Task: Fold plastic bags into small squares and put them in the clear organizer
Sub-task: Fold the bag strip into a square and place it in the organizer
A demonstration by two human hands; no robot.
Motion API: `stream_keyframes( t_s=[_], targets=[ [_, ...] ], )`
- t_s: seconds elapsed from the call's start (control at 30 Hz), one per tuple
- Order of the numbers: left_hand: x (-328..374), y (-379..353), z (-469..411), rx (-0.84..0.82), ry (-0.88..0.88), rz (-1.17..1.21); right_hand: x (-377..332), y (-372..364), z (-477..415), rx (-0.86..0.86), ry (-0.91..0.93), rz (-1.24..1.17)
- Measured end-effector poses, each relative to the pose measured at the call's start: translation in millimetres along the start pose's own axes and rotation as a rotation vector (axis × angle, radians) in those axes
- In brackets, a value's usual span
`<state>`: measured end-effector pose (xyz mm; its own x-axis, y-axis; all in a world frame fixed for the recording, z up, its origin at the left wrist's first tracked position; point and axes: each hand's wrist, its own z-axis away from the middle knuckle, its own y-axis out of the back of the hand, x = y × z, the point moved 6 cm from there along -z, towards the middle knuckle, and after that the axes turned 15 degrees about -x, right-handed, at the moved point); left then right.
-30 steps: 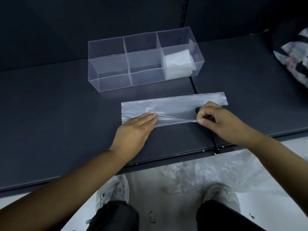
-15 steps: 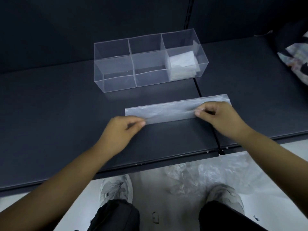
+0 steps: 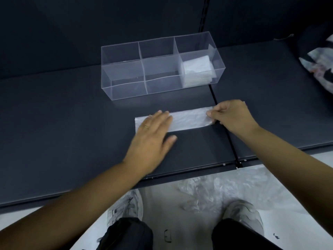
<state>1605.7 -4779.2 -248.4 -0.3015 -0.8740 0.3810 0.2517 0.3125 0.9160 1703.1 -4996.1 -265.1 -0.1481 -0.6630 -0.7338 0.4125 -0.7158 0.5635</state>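
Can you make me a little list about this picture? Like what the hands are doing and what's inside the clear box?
bag: folded into a long strip, flat on the dark shelf
left hand: flat, pressing the strip's left end
right hand: pinching the strip's right end
clear box: behind the bag, three sections
folded bags: stacked in the right section
other sections: nothing seen inside
loose bags: on the floor by the shoes

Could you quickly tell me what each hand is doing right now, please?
Left hand: open, pressing flat on the folded plastic bag.
Right hand: pinching the bag's right end.
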Motion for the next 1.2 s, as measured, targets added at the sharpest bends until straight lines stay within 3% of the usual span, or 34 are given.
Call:
stream_keyframes(
  t_s=[0.1,0.17,0.23,0.3,0.33,0.4,0.47,0.57,0.77,0.93,1.2],
  targets=[
    [-7.4,-31.7,-7.2,-0.284,0.133,-0.175,2.3,-0.9,-0.2,0.031,-0.018,-0.010],
    [-18.0,-40.2,-6.4,-0.306,0.172,-0.240,1.1,-1.0,1.3,0.051,-0.040,-0.017],
    [-21.6,-42.5,-6.8,-0.301,0.171,-0.265,-7.9,0.2,8.9,0.162,-0.014,0.127],
    [-22.5,-44.2,-7.4,-0.293,0.169,-0.271,-34.0,-9.9,22.9,0.279,0.206,0.389],
    [-22.7,-44.7,-7.3,-0.287,0.173,-0.272,-46.5,-25.5,29.6,0.228,0.349,0.467],
    [-22.4,-45.3,-7.0,-0.282,0.172,-0.267,-53.9,-67.6,38.0,-0.077,0.498,0.600],
    [-22.8,-45.8,-6.4,-0.280,0.170,-0.265,-36.2,-93.6,40.5,-0.283,0.443,0.808],
    [-22.5,-44.5,-6.3,-0.274,0.172,-0.279,-4.3,-73.9,35.9,-0.252,0.316,0.962],
    [-20.7,-42.9,-6.1,-0.260,0.171,-0.298,52.0,6.5,28.6,-0.119,0.110,0.847],
    [-17.0,-40.4,-6.4,-0.261,0.158,-0.311,62.7,62.2,17.9,0.213,0.072,0.496],
    [-15.5,-38.6,-6.6,-0.271,0.144,-0.282,50.6,69.0,-5.4,0.053,0.095,0.330]
  ],
)
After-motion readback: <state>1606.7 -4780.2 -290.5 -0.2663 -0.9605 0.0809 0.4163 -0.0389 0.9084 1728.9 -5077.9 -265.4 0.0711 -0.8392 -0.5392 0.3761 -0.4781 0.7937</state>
